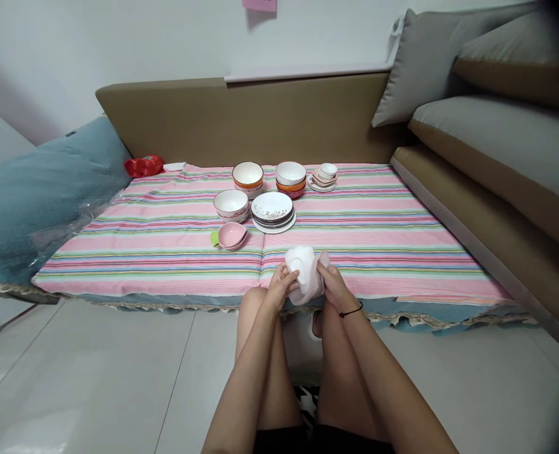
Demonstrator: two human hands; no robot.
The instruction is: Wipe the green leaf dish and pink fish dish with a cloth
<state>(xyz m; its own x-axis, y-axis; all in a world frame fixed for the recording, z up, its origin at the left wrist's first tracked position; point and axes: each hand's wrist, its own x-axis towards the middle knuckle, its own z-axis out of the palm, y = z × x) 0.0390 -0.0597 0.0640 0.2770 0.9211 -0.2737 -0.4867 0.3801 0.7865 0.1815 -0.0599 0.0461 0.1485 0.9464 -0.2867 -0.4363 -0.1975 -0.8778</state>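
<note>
Above my knees, my left hand [282, 284] grips a small white dish [301, 260], its thumb across the face turned to me. A round ring shows on that face, perhaps the foot of the dish. My right hand [335, 284] is closed on a pale, thin cloth [313, 289], which hangs against the dish's right side and below it. The fingers behind the dish and cloth are hidden. Just beyond my hands stand a stack of plates [272, 207] and pink leaf-shaped bowls [232, 235] with a green handle.
On the striped cloth [378, 252] stand a red-rimmed bowl [231, 205], two bowl stacks [248, 174] [291, 176] and a pile of small dishes [323, 176]. A red plastic bag [144, 166] lies far left. Sofa cushions [492, 139] rise at the right.
</note>
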